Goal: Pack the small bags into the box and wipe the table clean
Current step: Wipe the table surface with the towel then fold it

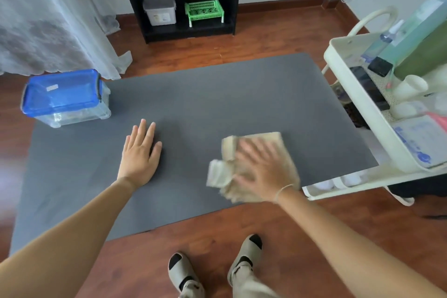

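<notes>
Fingers of my right hand point(260, 167) are spread and laid flat on a beige cloth point(251, 167), pressing it down onto the grey table top point(217, 104). The hand is blurred, so I cannot tell more about how each finger lies, but none of them looks curled round the fabric. The cloth is rumpled, with a folded lump bunched up at its left edge, and it sits near the front right part of the table. A thin band circles that wrist.

My left hand point(140, 152) lies palm down on the bare grey surface, fingers straight and slightly fanned, holding nothing. It is well apart from the cloth, to the left of it.

At the far left corner of the table stands the clear plastic box point(67, 101), with its blue lid on and a dark latch at each end. The walls are see-through, but I cannot make out what lies inside.

Just beside the right edge of the table is a cream trolley point(358, 104), its top tray crowded with bottles, white cups and packets. Beyond the table, against the wall, a black shelf unit point(232, 7) carries a green basket point(204, 11) and a grey-lidded container point(159, 11). A pale lace curtain point(55, 19) hangs at the left. Below, my feet in grey slippers point(183, 273) stand on the reddish wooden floor point(278, 36).
</notes>
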A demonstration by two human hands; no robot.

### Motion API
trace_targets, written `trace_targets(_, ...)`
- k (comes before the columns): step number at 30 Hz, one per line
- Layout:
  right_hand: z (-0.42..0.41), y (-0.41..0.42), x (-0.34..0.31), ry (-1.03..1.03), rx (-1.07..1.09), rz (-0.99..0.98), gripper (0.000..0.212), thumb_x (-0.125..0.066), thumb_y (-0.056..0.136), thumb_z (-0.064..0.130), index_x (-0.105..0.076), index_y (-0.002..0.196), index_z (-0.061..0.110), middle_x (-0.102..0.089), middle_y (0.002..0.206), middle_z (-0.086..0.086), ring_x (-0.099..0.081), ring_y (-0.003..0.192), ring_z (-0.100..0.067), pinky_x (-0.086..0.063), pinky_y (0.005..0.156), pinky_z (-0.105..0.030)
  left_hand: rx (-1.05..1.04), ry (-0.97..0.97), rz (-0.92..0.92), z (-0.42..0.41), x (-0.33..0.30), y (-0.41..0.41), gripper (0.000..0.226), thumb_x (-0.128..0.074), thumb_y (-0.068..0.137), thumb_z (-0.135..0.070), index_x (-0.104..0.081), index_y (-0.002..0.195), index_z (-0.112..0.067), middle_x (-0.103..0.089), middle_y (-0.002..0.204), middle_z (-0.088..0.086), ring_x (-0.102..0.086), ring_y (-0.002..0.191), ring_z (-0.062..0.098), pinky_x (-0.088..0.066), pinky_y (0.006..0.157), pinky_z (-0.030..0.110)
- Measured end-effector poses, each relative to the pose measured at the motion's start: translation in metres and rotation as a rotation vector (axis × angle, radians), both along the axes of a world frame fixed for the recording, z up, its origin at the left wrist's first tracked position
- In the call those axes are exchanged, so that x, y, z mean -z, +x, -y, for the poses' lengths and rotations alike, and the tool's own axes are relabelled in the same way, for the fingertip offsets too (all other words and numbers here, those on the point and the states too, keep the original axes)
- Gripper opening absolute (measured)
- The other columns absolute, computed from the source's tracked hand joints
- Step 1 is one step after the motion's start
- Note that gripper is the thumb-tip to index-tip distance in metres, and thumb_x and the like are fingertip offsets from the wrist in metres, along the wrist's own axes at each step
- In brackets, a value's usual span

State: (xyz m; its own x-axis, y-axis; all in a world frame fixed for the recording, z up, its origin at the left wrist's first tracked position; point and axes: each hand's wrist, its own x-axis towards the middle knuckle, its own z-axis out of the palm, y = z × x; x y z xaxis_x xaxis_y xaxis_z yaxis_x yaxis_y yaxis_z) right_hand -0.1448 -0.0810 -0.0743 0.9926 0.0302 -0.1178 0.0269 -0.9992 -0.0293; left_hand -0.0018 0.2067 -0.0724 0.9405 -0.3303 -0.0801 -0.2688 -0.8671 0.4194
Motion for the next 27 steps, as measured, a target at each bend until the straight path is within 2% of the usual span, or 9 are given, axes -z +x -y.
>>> trace_targets(3,0.088,0.005,0.0,-0.002,0.57,0.006,0.072,-0.01,0.081,0.067,-0.028,0.141,0.031,-0.021,0.156,0.001,-0.024,0.14,-0.029,-0.016,0.114,-0.051,-0.094,0.01,0.037,-0.044,-0.003,-0.008,0.052,-0.037,0.097,-0.027,-0.021,0.147,-0.019,-0.009,0.158,0.006,-0.003,0.146,0.025,0.0,0.118,0.036)
trace_targets(6,0.069,0.043,-0.005,0.139,0.936,0.014,0.077,-0.004,0.078,0.064,-0.025,0.141,0.026,-0.012,0.157,-0.005,-0.018,0.139,-0.037,-0.009,0.113,-0.057,-0.157,0.084,0.023,-0.086,-0.001,-0.022,0.053,-0.039,0.097,-0.027,-0.023,0.146,-0.017,-0.011,0.157,0.009,-0.005,0.146,0.028,-0.003,0.119,0.04)
trace_targets(8,0.0,0.072,0.0,0.168,0.792,0.006,0.072,-0.012,0.083,0.063,-0.024,0.143,0.026,-0.011,0.158,-0.005,-0.012,0.141,-0.039,-0.002,0.115,-0.058,-0.166,0.11,0.014,-0.102,0.002,-0.027,0.052,-0.038,0.097,-0.027,-0.024,0.146,-0.017,-0.012,0.157,0.009,-0.006,0.146,0.028,-0.004,0.119,0.04)
trace_targets(11,-0.137,0.077,0.007,0.198,0.225,-0.004,0.064,-0.032,0.088,0.059,-0.025,0.143,0.029,-0.011,0.158,-0.001,-0.003,0.144,-0.036,0.011,0.113,-0.054,-0.171,0.088,0.015,-0.113,0.004,-0.03,0.05,-0.037,0.097,-0.027,-0.025,0.145,-0.018,-0.012,0.157,0.008,-0.007,0.146,0.028,-0.005,0.119,0.04)
trace_targets(14,-0.194,0.071,-0.002,0.362,-0.049,-0.039,0.06,-0.034,0.089,0.058,-0.029,0.142,0.031,-0.015,0.158,0.002,-0.006,0.145,-0.028,0.01,0.115,-0.048,-0.26,0.005,0.031,-0.119,-0.001,-0.027,0.049,-0.035,0.098,-0.025,-0.024,0.145,-0.018,-0.013,0.157,0.008,-0.006,0.146,0.027,-0.005,0.119,0.039)
trace_targets(18,-0.131,0.091,-0.026,0.74,0.183,0.218,0.039,-0.051,0.091,0.029,-0.055,0.126,0.013,-0.049,0.14,-0.012,-0.042,0.131,-0.028,-0.028,0.112,-0.042,-0.304,-0.11,0.064,-0.093,-0.014,-0.031,0.048,-0.033,0.097,-0.022,-0.027,0.144,-0.017,-0.015,0.157,0.011,-0.008,0.145,0.028,-0.006,0.119,0.04)
trace_targets(20,-0.084,0.096,-0.026,0.628,0.322,0.302,0.033,-0.054,0.091,0.017,-0.06,0.121,0.006,-0.052,0.135,-0.017,-0.048,0.126,-0.034,-0.031,0.107,-0.044,-0.193,-0.141,0.09,-0.055,-0.019,-0.043,0.048,-0.034,0.094,-0.022,-0.033,0.142,-0.014,-0.022,0.154,0.013,-0.014,0.144,0.031,-0.01,0.117,0.042)
trace_targets(23,-0.044,0.091,-0.01,0.316,0.354,0.148,0.039,-0.047,0.094,0.023,-0.05,0.131,0.011,-0.04,0.146,-0.015,-0.036,0.132,-0.036,-0.026,0.109,-0.049,0.078,-0.108,0.098,0.01,-0.015,-0.071,0.05,-0.04,0.09,-0.02,-0.037,0.139,-0.012,-0.03,0.151,0.015,-0.022,0.141,0.036,-0.009,0.116,0.044)
trace_targets(27,-0.038,0.084,0.009,0.176,0.332,0.107,0.044,-0.04,0.096,0.027,-0.04,0.139,0.018,-0.031,0.151,-0.011,-0.026,0.138,-0.036,-0.017,0.113,-0.052,0.137,0.062,0.053,0.042,0.004,-0.08,0.057,-0.024,0.094,-0.04,-0.01,0.147,-0.026,-0.009,0.158,0.003,0.001,0.146,0.026,0.01,0.116,0.037)
